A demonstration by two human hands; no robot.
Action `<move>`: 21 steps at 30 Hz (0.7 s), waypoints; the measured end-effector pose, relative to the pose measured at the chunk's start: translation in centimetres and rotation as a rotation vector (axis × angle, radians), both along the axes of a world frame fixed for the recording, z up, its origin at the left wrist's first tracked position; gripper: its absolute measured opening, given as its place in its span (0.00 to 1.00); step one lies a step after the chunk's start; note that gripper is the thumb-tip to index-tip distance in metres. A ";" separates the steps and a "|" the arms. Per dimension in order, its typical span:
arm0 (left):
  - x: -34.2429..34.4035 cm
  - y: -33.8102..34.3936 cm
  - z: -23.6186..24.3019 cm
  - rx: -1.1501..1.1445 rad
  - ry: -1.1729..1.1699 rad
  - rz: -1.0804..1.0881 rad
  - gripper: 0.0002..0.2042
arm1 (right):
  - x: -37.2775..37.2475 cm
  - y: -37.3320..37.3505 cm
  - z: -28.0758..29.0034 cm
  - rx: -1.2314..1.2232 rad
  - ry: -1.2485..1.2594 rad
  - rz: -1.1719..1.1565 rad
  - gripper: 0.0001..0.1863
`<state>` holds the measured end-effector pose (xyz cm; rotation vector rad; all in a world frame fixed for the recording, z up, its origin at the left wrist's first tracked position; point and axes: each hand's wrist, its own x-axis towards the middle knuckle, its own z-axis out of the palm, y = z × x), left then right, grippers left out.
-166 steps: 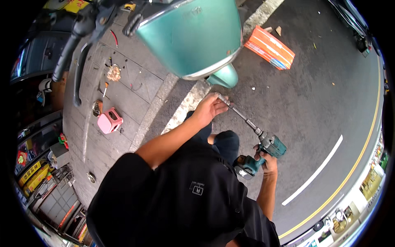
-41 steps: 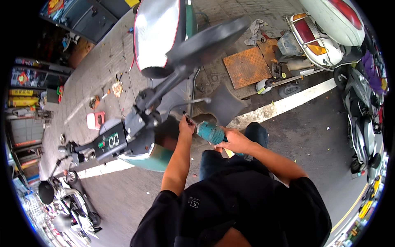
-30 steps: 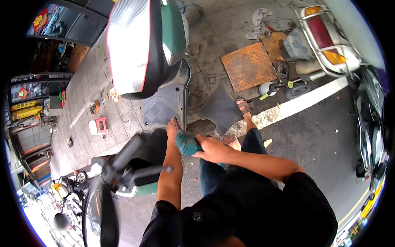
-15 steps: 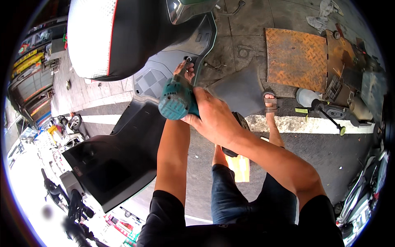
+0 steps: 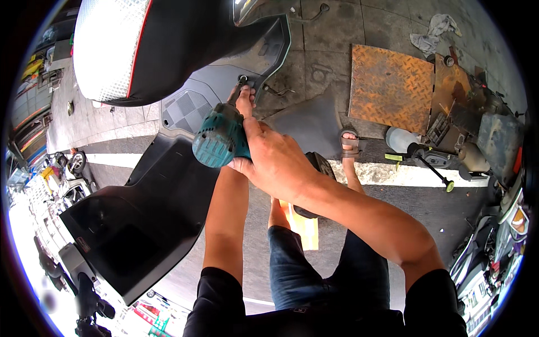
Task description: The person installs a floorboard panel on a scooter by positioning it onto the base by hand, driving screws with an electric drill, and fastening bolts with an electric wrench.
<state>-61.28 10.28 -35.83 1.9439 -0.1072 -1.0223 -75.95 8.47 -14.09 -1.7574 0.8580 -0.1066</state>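
Observation:
My right hand (image 5: pixel 281 157) is closed round the grip of a teal and black cordless drill (image 5: pixel 216 140), whose battery (image 5: pixel 315 168) shows beyond my wrist. A long driver bit (image 5: pixel 236 93) points from the drill to a round hole in the grey footboard (image 5: pixel 193 104) of a scooter. My left hand (image 5: pixel 246 102) is beside the bit near its tip, fingers closed around it; the drill partly hides this hand. Over the footboard stands the scooter's seat (image 5: pixel 174 50), black with a white textured side and red piping.
A large black plastic panel (image 5: pixel 151 208) adjoins the footboard on the left. To the right lie a grey mat (image 5: pixel 306 123), a rusty steel plate (image 5: pixel 393 87), a rag (image 5: pixel 435 33) and assorted parts, including a white round container (image 5: pixel 400 139). My sandalled foot (image 5: pixel 349 143) stands beside the mat.
The whole view has shifted, so the scene sits further left. The drill and both hands keep their place at the footboard hole.

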 end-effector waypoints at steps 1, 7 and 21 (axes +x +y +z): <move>-0.1 0.2 -0.2 0.000 0.001 0.008 0.11 | 0.0 -0.1 0.2 0.000 0.001 0.008 0.51; -0.6 2.3 0.9 -0.137 0.126 0.171 0.18 | 1.4 0.0 0.9 -0.036 0.036 0.101 0.41; -10.8 16.3 7.6 -0.129 0.577 0.616 0.14 | 2.9 0.9 0.8 -0.295 0.217 0.458 0.28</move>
